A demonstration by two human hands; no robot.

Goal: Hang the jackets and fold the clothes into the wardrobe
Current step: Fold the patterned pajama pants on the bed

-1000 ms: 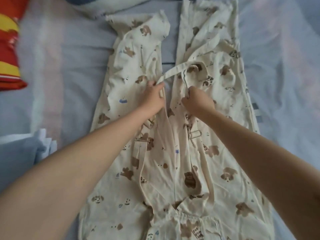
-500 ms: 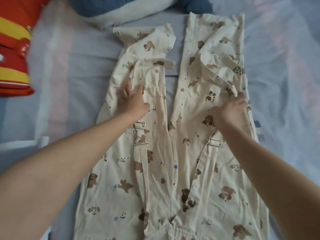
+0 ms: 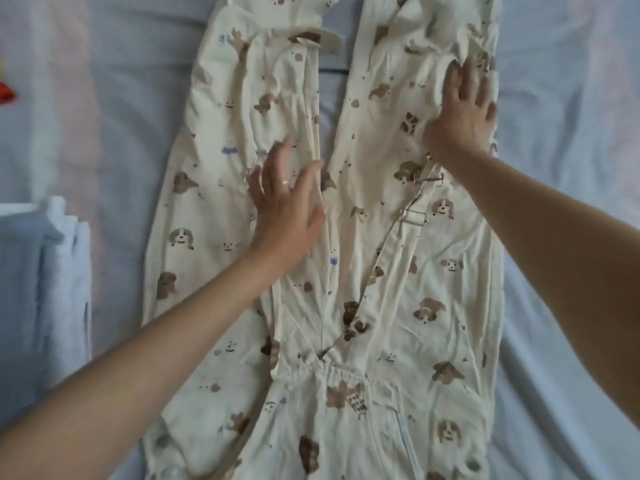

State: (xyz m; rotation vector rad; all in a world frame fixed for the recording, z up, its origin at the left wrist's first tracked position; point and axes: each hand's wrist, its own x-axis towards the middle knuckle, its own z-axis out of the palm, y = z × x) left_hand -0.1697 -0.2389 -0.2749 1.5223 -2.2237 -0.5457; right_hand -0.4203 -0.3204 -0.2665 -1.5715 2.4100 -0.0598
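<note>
Left grip (image 3: 284,211), right grip (image 3: 462,114) spread over overalls (image 3: 388,299)

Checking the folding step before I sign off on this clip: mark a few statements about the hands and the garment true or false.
1. The left hand and right hand are both open over the printed overalls. True.
2. The right hand grips a strap. False: its fingers are straight and spread on the fabric.
3. The overalls lie on a pale blue sheet. True.
4. The overalls are folded in half. False: both legs lie stretched out side by side.
5. The pale blue folded fabric lies at the right edge. False: it is at the left edge.
</note>
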